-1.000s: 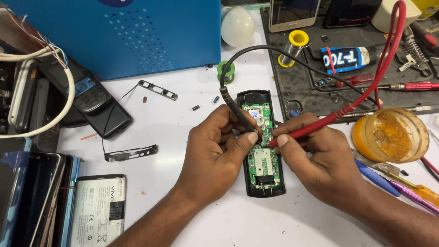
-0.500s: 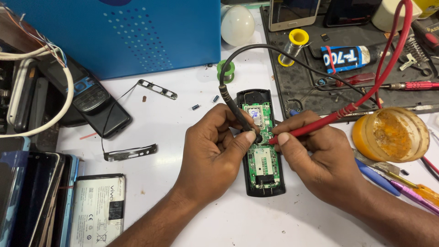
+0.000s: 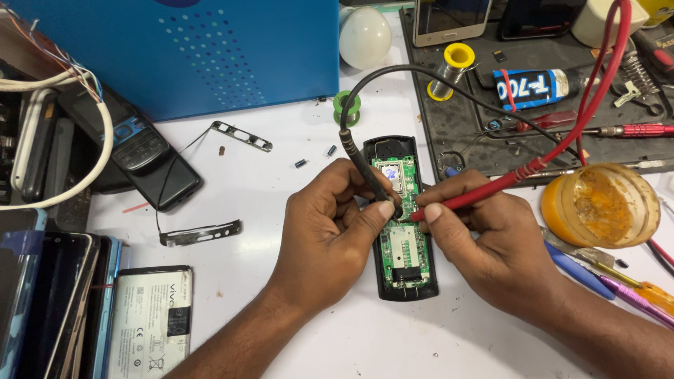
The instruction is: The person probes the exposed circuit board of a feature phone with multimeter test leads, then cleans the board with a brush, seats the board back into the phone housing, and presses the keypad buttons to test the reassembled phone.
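Item, opened phone (image 3: pixel 406 228) at table (image 3: pixel 281 175) centre: my left hand (image 3: pixel 330 235) pinches black probe (image 3: pixel 365 168), right hand (image 3: pixel 484 242) at 3 o'clock pinches red probe (image 3: pixel 484 193), tips near-touching on green board (image 3: pixel 404 242); I judge a slip could short neighbouring contacts.

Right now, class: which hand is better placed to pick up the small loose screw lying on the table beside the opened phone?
Left. The left hand holding the black probe sits nearest the loose screw. The right hand, holding the red probe, is across the phone.
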